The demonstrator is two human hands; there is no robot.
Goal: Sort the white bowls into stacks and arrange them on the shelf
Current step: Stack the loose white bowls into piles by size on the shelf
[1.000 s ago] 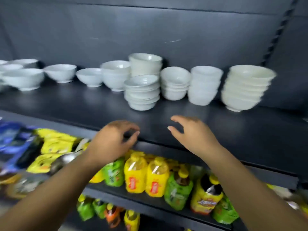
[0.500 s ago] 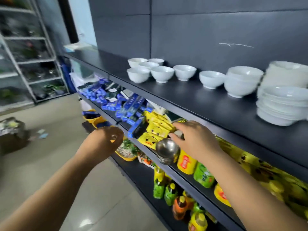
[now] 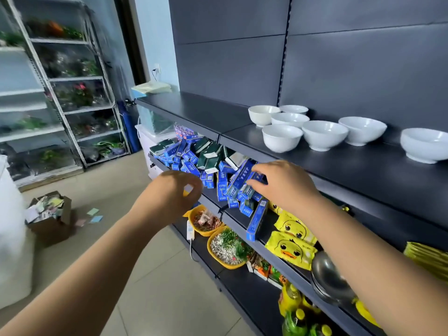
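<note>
Far left stands a rack point(image 3: 72, 93) of plants, well apart from my work. My left hand point(image 3: 174, 192) hangs in the air in front of the lower shelving. Its fingers are loosely curled toward the thumb and, as far as the blur lets me see, it is empty. Just right of it lies a heap of blue boxes point(image 3: 232, 180) with white Chinese characters, too small for me to read. My right hand point(image 3: 283, 183) hovers above them, fingers apart and relaxed, holding nothing.

Above and to the right, the bowls point(image 3: 323, 134) sit loose on the dark shelf point(image 3: 339, 170). Five are clustered near its left end and two more are spaced out further right, with none stacked in this view. They look glazed and stiff, so I judge them smooth, a little slippery and liable to chip if knocked together. I would take each at the rim, thumb inside and fingers under the wall, and lower it gently into one of matching size.

Below, yellow packs point(image 3: 291, 248) show a printed duck face. I see no legible brand.
</note>
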